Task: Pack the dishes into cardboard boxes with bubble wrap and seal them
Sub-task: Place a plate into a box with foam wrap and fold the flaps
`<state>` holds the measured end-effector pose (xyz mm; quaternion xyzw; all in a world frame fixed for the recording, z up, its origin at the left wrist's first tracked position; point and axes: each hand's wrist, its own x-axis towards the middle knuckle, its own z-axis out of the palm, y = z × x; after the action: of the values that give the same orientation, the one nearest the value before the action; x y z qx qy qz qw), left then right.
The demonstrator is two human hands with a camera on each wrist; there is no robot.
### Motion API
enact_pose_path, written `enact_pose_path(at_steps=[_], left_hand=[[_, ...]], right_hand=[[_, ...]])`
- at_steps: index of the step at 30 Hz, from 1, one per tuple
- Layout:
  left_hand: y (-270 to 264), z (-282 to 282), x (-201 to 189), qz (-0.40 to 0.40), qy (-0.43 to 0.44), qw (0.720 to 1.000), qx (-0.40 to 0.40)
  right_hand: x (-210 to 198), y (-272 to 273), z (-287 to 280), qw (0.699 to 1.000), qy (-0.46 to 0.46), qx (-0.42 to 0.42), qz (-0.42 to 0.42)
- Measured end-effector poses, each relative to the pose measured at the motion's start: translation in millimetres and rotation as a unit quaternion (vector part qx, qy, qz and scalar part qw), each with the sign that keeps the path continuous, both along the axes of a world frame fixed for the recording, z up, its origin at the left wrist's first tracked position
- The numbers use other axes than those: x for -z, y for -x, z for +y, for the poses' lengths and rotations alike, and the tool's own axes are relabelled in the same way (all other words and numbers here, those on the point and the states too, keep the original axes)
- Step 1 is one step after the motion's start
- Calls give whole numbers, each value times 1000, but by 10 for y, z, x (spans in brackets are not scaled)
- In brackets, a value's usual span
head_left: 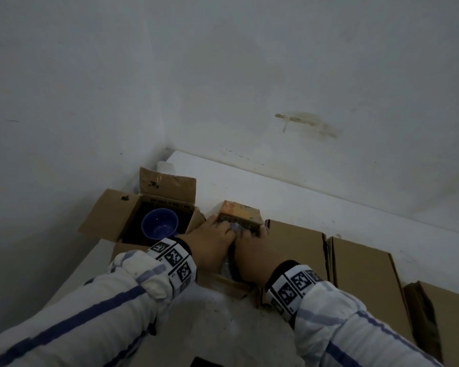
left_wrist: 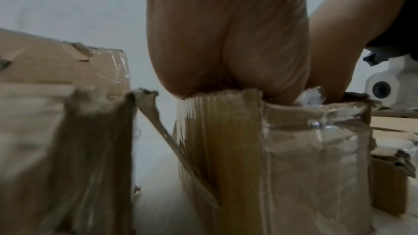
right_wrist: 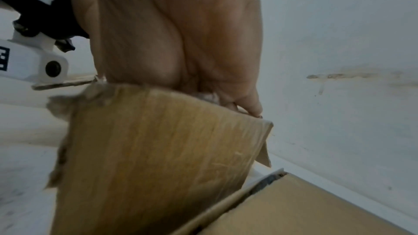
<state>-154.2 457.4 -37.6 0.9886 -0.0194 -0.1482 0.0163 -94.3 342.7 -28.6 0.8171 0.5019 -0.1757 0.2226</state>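
Observation:
A small cardboard box [head_left: 233,286] stands on the white surface, its printed orange flap [head_left: 239,215] upright on the far side. Bubble wrap [head_left: 233,229] fills it. My left hand [head_left: 212,242] and right hand [head_left: 252,250] sit side by side on top of the wrap, fingers reaching down into the box with their tips hidden. The left wrist view shows the left hand [left_wrist: 226,42] going in over the taped box [left_wrist: 282,149], beside a tuft of bubble wrap [left_wrist: 309,96]. In the right wrist view the right hand [right_wrist: 181,33] enters the box [right_wrist: 158,149]. A blue bowl [head_left: 159,226] lies in an open box [head_left: 109,215] to the left.
Flattened cardboard boxes [head_left: 297,247] [head_left: 366,274] lie in a row to the right of the small box; one of these flattened boxes [right_wrist: 305,206] shows close by. White walls meet in a corner behind the boxes. The white surface [head_left: 329,207] runs along the far wall.

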Motion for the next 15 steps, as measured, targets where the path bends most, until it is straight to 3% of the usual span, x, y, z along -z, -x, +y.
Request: enact_pose_path(at_steps=[6, 9, 11, 15], left_hand=[[100, -30, -114, -27, -95, 995, -19], [127, -11, -211, -43, -93, 993, -55], [115, -19, -224, -22, -112, 993, -37], [48, 5, -207, 42, -89, 995, -4]], right_hand=[[-271, -207, -73, 983, -119, 72, 122], [-333, -243, -93, 997, -50, 48, 31], [-265, -190, -100, 1000, 8, 21, -13], [-143, -28, -72, 998, 16, -17, -64]])
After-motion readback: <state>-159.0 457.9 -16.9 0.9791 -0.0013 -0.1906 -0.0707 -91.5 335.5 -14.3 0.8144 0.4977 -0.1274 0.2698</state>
